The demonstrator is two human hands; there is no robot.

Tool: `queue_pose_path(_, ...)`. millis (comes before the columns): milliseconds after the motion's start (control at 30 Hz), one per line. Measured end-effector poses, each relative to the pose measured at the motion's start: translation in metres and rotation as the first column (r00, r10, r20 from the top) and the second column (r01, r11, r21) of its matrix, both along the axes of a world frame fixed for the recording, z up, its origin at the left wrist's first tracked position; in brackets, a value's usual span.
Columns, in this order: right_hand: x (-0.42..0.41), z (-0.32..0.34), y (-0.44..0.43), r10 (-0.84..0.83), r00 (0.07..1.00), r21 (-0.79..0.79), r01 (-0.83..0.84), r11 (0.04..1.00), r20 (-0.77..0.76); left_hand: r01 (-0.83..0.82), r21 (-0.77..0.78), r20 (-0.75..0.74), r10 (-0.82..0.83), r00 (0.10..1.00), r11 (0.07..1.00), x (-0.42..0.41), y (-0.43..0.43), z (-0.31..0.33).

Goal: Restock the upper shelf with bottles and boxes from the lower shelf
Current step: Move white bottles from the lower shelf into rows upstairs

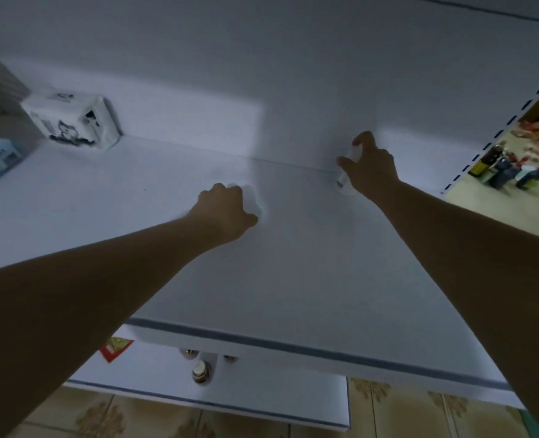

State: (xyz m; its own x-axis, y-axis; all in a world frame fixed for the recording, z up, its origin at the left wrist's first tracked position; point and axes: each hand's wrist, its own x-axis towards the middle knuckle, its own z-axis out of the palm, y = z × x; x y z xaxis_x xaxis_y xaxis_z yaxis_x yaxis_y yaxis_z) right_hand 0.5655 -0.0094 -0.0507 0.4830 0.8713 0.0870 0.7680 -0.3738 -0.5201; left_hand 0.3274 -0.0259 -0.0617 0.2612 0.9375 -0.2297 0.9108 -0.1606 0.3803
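Bottles (201, 371) stand nearest us on the lower shelf (261, 398); above, on the upper shelf (293, 279), our left hand (225, 213) rests with fingers (227, 192) curled, whether holding anything we cannot tell; our right hand (370, 167) grips a white bottle (344, 180) by the back wall; far left sits a cat-printed box (72, 120).
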Motion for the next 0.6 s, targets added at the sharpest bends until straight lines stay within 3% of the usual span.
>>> queue_pose_path(133,-0.009,0.000,-0.007,0.003,0.996,0.095,0.006,0.995,-0.085,-0.008,-0.002,0.016,0.008,1.000,1.000,-0.006,-0.002,0.003)
queue_pose_path(267,-0.028,0.005,-0.035,-0.006,0.899,0.169,0.089,0.982,-0.438,-0.006,-0.004,0.014,0.006,1.000,1.000,-0.016,-0.016,0.020)
queue_pose_path(333,-0.040,0.012,-0.054,0.025,0.806,0.193,0.111,0.975,-0.591,-0.001,-0.003,0.014,0.001,1.000,1.000,-0.022,-0.027,0.033)
queue_pose_path(433,-0.061,0.029,-0.087,0.102,0.597,0.224,0.134,0.965,-0.796,0.023,-0.022,0.017,-0.022,1.000,0.999,-0.036,-0.048,0.061)
queue_pose_path(500,-0.076,0.044,-0.110,0.134,0.457,0.205,0.110,0.973,-0.880,0.048,-0.049,-0.003,-0.049,0.999,0.998,-0.048,-0.062,0.085)
queue_pose_path(600,-0.098,0.071,-0.141,0.124,0.345,0.168,0.103,0.980,-0.930,0.084,-0.061,-0.059,-0.088,0.994,0.995,-0.067,-0.082,0.124)
